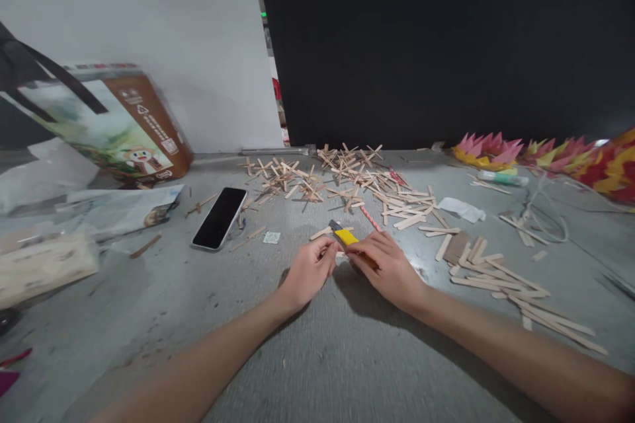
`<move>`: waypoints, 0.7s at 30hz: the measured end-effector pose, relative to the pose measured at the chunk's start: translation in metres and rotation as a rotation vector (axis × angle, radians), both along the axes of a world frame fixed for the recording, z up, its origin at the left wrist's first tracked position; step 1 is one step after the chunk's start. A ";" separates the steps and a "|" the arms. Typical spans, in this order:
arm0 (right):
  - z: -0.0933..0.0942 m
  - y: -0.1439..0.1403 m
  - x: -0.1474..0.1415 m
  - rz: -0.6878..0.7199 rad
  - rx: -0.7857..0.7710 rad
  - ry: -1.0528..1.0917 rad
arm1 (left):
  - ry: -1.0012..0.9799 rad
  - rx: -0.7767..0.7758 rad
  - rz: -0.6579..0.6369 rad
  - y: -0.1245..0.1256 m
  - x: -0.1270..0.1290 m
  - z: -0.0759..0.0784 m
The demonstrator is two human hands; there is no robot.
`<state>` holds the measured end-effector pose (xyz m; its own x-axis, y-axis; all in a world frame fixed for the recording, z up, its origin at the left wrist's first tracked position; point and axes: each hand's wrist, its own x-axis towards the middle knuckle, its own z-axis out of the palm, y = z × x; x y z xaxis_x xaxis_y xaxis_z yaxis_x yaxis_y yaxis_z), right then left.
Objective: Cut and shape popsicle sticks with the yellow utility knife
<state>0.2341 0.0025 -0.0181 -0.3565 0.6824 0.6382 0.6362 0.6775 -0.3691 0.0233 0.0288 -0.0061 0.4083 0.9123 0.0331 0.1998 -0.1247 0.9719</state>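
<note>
My right hand (pixel 391 271) is closed around a yellow utility knife (pixel 346 236), whose dark metal end points away and to the left. Close beside it, my left hand (pixel 308 272) is pinched shut on a wooden craft stick (pixel 341 254); only a short pale part shows between the hands, and the fingers hide the rest. Just beyond the left fingers lies another pale stick (pixel 321 233). A red and white striped straw (pixel 370 218) rests behind my right hand.
Crossed stick pieces (pixel 292 178) are heaped at the back of the grey table (pixel 297 370). Loose craft sticks (pixel 516 284) lie to the right. A phone (pixel 219 218) and a printed bag (pixel 133 125) stand left. Pink and yellow paper crafts (pixel 489 152), a glue stick (pixel 503 178) and cable (pixel 560 218) occupy the right.
</note>
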 end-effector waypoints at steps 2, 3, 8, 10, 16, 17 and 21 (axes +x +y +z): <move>0.000 -0.001 0.000 -0.004 0.018 -0.040 | 0.005 0.002 0.000 0.000 0.000 0.000; 0.001 -0.001 -0.001 -0.010 0.030 -0.063 | 0.007 0.004 0.001 0.000 0.000 0.000; 0.007 -0.005 -0.005 -0.046 0.135 -0.216 | 0.018 0.017 -0.008 -0.001 0.000 0.001; 0.009 -0.006 -0.006 -0.068 0.180 -0.271 | 0.005 0.009 -0.011 -0.001 0.000 0.001; 0.008 -0.006 -0.008 -0.050 0.247 -0.399 | -0.070 -0.056 -0.012 -0.003 0.000 -0.001; 0.007 -0.006 -0.008 -0.039 0.248 -0.417 | -0.085 -0.071 -0.015 -0.003 0.000 -0.001; 0.005 -0.006 -0.007 -0.023 0.247 -0.457 | -0.128 -0.110 -0.023 -0.004 0.001 0.001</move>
<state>0.2276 -0.0031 -0.0127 -0.6230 0.5422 0.5639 0.7108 0.6933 0.1187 0.0243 0.0252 -0.0051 0.4276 0.9039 -0.0130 0.0715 -0.0195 0.9972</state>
